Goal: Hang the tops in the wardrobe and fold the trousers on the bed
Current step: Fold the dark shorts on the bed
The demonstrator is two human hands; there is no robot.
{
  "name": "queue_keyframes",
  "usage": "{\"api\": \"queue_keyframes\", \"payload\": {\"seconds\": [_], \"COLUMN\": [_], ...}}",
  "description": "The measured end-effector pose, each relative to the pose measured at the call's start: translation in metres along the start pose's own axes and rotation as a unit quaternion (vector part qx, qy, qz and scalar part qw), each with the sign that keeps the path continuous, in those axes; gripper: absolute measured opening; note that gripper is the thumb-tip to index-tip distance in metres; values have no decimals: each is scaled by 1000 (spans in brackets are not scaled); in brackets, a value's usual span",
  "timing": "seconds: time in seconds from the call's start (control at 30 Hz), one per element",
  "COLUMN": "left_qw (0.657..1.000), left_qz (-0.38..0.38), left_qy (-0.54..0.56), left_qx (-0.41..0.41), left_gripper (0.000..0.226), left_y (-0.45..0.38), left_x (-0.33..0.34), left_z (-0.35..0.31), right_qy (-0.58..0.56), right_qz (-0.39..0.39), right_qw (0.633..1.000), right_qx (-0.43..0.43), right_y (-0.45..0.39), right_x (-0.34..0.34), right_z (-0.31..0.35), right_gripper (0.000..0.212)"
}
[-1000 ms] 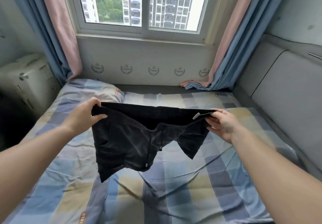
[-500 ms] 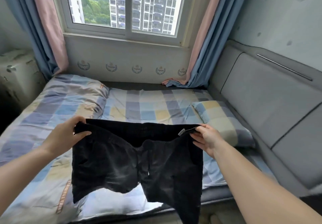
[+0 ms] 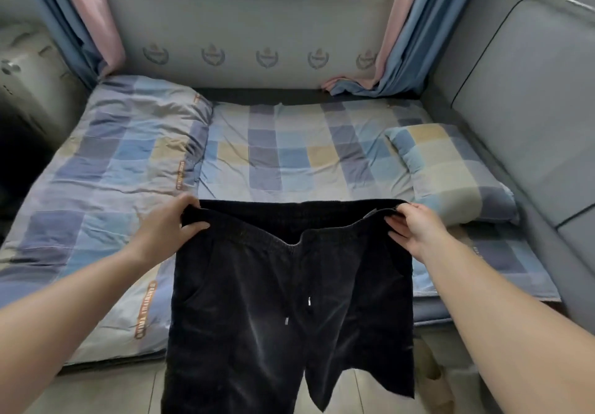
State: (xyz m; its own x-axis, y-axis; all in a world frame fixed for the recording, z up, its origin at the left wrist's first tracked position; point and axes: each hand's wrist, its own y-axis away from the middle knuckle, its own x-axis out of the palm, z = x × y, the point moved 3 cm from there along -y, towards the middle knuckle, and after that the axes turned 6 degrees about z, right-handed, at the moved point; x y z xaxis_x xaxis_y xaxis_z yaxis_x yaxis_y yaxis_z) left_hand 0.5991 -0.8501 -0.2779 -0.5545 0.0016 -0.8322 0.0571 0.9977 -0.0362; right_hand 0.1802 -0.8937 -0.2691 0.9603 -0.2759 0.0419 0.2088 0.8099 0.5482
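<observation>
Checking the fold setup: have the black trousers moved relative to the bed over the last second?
Yes. The black trousers have come back toward the bed's near edge; their legs now hang past it over the floor.

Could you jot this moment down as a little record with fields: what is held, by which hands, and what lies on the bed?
held item: black trousers, hanging by the waistband, legs down in front of the bed
left hand: grips the waistband's left end
right hand: grips the waistband's right end
bed: checked sheet, folded quilt on the left, pillow on the right
folding: not yet begun
</observation>
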Motion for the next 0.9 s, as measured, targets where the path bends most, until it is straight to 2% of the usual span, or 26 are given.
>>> {"api": "queue_keyframes", "payload": {"seconds": [0.2, 0.37, 0.57, 0.9], "left_qw": [997, 993, 985, 976], "left_qz": [60, 57, 29, 37], "left_qy": [-16, -9, 0, -26], "left_qx": [-53, -107, -171, -214], "left_gripper": [26, 25, 23, 28], "left_y": [-89, -174, -289, -385], "left_x": [62, 100, 159, 265], "left_z": [66, 109, 169, 256], "right_qy": [-10, 0, 40, 106], "right_qz": [-60, -82, -61, -53], "right_qw": [997, 995, 995, 991], "right_qx": [46, 50, 65, 65], "right_y": [-124, -215, -343, -498], "right_x": [48, 82, 131, 175], "right_z": [-24, -28, -43, -116], "right_gripper": [13, 12, 19, 22]}}
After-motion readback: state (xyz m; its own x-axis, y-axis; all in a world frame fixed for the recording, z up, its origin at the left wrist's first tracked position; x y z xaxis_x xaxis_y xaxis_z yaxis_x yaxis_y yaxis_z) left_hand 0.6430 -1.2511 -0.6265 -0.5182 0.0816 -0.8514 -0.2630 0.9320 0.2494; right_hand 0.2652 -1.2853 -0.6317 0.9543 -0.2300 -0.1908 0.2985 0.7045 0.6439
